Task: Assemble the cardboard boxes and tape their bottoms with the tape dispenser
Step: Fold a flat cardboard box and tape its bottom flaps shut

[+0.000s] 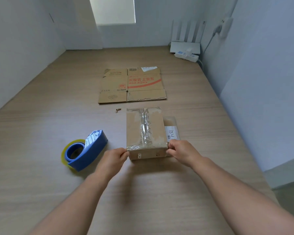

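**Head view: both hands pinch the near corners of the taped box**

The left fingers (pixel 124 154) curl in and pinch the near left corner of the small box (pixel 139 131), right where the crinkled end of the tape strip (pixel 145 128) folds over the edge. The right fingers (pixel 171 149) pinch the near right corner the same way. Held at both corners, the box looks steadied, probably so the tape end can be rubbed down or the box turned over.

The small box sits on the counter (pixel 41 126) with its taped face up, the strip running along the middle seam from far edge to near edge. A flap with a handwritten white label (pixel 172 134) shows low on its right side.

The blue tape dispenser (pixel 90 153) lies on its side just left of the left hand (pixel 115 157), not touching it and handy for the next seam. Beyond, well apart from the hands, the flat box (pixel 132 83) lies unfolded, likely next in line. A cardboard scrap (pixel 117 110) sits between the two boxes.

Count: two hands on one box, one assembled box, one flat box, one dispenser with one roll.
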`<control>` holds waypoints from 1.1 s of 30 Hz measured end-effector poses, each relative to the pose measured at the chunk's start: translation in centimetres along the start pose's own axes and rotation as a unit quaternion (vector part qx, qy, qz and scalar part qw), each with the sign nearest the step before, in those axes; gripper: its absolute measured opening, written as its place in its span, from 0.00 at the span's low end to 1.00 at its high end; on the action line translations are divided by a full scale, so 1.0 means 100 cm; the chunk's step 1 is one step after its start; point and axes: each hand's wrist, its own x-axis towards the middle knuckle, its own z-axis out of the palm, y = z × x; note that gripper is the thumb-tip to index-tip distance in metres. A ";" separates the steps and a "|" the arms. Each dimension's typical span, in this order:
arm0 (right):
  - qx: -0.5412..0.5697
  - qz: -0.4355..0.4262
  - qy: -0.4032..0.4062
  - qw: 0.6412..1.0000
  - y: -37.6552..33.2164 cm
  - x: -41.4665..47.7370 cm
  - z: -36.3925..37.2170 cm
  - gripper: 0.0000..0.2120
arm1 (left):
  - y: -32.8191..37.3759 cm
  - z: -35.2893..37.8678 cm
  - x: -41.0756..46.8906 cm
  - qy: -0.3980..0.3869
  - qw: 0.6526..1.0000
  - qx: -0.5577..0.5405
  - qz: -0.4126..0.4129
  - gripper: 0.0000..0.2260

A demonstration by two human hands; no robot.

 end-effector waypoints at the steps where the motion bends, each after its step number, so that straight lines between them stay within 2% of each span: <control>1: -0.020 -0.004 -0.005 1.000 0.000 0.000 0.000 0.17 | 0.000 -0.003 0.000 -0.015 0.999 0.038 0.004 0.12; 3: -0.054 -0.009 -0.005 0.999 0.001 -0.001 0.003 0.18 | 0.002 -0.004 0.001 -0.033 0.996 0.085 0.012 0.12; 6: -0.069 -0.023 0.008 0.997 0.001 -0.001 0.007 0.11 | 0.008 -0.004 0.003 -0.011 0.994 0.105 0.011 0.13; 8: -0.073 -0.029 0.022 0.997 0.000 0.000 0.009 0.08 | 0.008 -0.003 0.007 0.002 0.995 0.101 0.014 0.13; 12: -0.069 -0.025 0.037 0.997 0.002 0.004 0.016 0.08 | 0.004 0.001 0.009 0.016 0.996 0.088 0.020 0.12; 15: -0.046 0.012 -0.002 0.999 0.003 0.002 0.015 0.17 | -0.001 0.003 0.006 0.025 0.993 0.109 0.031 0.12; 17: -0.017 0.058 0.017 0.998 -0.002 -0.002 0.011 0.21 | -0.001 0.004 0.000 0.007 0.994 0.109 0.025 0.12; 19: 0.048 0.102 0.072 0.991 -0.011 0.000 0.010 0.26 | 0.001 0.005 -0.007 -0.034 0.994 0.102 0.023 0.21; 21: 0.095 0.123 0.098 0.983 -0.021 0.008 0.010 0.39 | 0.007 0.005 -0.011 -0.068 0.992 0.103 0.036 0.28; 24: 0.091 0.117 0.070 0.986 -0.028 0.018 0.008 0.49 | 0.020 -0.002 -0.008 -0.058 0.992 0.096 0.051 0.26; 27: 0.091 0.083 0.026 0.992 -0.019 0.023 0.000 0.51 | 0.030 -0.017 0.009 0.047 0.996 0.064 0.033 0.26; 29: 0.084 0.057 -0.003 0.995 -0.010 0.020 -0.007 0.52 | 0.039 -0.025 0.025 0.090 0.993 0.068 0.026 0.29; 31: 0.068 0.030 -0.026 0.997 0.004 0.014 -0.014 0.53 | 0.051 -0.025 0.042 0.088 0.993 0.080 0.024 0.32; 33: 0.060 0.006 -0.050 0.997 0.017 0.006 -0.021 0.52 | 0.064 -0.015 0.055 0.048 0.995 0.082 0.022 0.34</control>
